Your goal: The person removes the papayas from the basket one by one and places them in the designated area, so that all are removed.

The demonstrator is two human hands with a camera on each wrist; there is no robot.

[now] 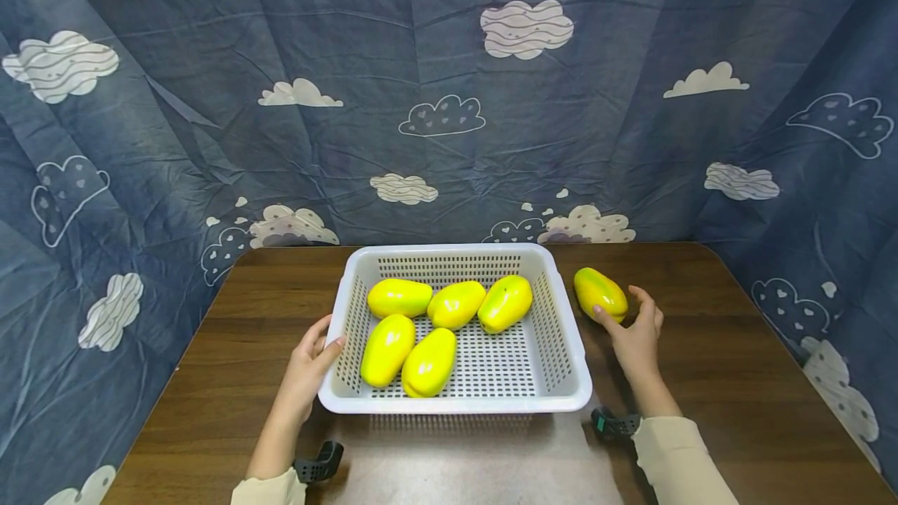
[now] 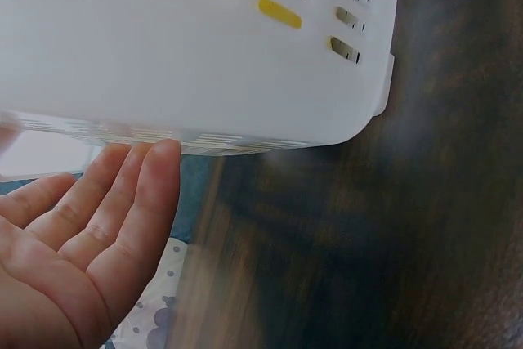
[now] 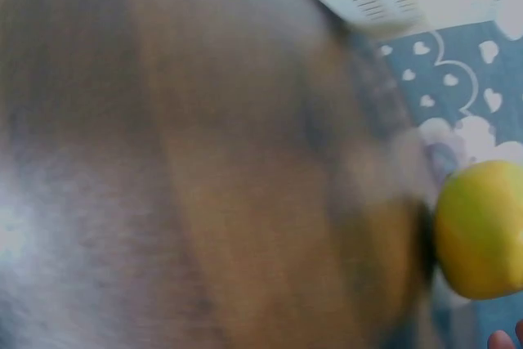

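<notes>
A white plastic basket point(image 1: 463, 406) with slotted walls stands mid-table and holds several glossy yellow fruits point(image 1: 397, 298), oblong like papayas. My left hand point(image 1: 309, 369) grips the basket's left side, thumb over the rim and fingers along the outside. In the left wrist view, the fingertips point(image 2: 163, 153) meet the basket's outer wall point(image 2: 163, 63). To the right of the basket lies one more such fruit point(image 1: 600, 294), yellow with green. My right hand point(image 1: 637, 333) is spread around its near end, thumb by the fruit. The right wrist view shows fingertips point(image 3: 501, 339) below the fruit point(image 3: 482, 230), apart from it.
The brown wooden table point(image 1: 715, 380) reaches back to a blue curtain point(image 1: 449, 170) with white clouds. Dark bands with small devices point(image 1: 319, 462) sit on both wrists. The basket's right wall rises between the loose fruit and those inside.
</notes>
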